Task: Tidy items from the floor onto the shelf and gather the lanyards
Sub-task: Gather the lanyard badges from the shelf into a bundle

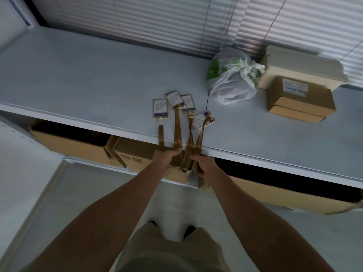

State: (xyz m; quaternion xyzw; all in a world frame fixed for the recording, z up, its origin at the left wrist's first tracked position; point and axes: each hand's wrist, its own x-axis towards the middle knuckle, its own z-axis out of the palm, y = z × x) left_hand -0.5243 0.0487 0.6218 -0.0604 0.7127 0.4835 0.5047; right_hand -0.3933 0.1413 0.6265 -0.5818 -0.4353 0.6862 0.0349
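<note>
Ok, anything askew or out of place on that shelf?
Mostly the lanyards: four badges fanned unevenly, straps trailing over the shelf edge into both hands, left, right. The pale box overhangs the cardboard box beneath.

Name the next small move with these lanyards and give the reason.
Probably draw the straps together into one bunch. The four badges lie fanned apart on the shelf, their straps hanging over its front edge, with the left hand and right hand each holding some.
</note>
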